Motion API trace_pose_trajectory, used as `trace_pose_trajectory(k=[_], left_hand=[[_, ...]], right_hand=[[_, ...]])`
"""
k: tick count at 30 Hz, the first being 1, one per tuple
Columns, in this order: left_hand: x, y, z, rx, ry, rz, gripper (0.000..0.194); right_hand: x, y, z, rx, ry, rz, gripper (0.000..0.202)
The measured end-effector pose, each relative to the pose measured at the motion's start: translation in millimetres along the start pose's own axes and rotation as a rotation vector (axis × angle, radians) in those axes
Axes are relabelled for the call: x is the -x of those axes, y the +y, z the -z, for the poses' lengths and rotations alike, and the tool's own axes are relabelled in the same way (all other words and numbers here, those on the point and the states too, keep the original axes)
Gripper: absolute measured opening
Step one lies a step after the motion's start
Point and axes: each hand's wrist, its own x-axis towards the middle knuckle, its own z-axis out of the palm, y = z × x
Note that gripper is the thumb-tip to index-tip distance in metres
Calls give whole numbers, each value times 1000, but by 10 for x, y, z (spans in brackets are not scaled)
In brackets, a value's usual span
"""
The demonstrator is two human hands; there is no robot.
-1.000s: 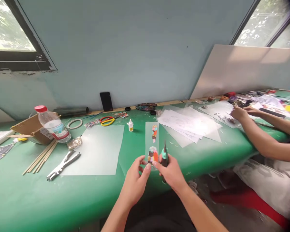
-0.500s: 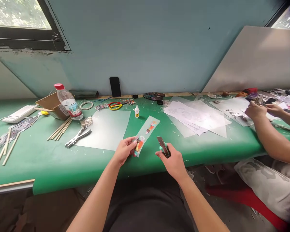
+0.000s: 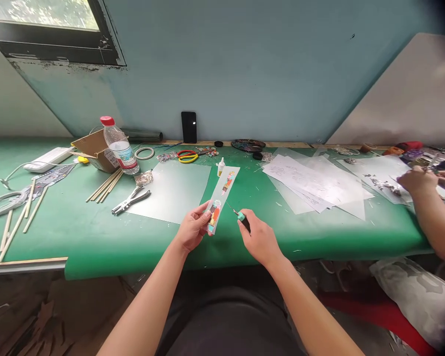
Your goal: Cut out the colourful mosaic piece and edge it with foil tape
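The left hand (image 3: pixel 195 229) is pinching a patterned strip (image 3: pixel 220 193) aslant over the green counter (image 3: pixel 141 249); the right hand (image 3: pixel 260 240), angled inward, is gripping a small tool (image 3: pixel 241 216) nearby. A bluish wall (image 3: pixel 244 74) is standing behind.

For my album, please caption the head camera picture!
Left hand holds a patterned strip; right hand grips a teal-and-black tool over the green table.
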Motion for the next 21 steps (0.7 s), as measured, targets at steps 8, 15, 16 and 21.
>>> trace_pose_trajectory(k=[8,15,16,21], left_hand=[[4,-6,32,30,-20,12,76],[2,4,25,34,-11,17,76],[1,5,26,36,-11,18,76],[6,29,17,35,-21,37,72]], right_hand=[[-99,-52,3,-12,-45,-25,24],[-116,-77,19,-14,-49,-35,26],[-115,-82,17,-18,-58,-42,26],[-102,-94,25,-55,-107,-63,25]])
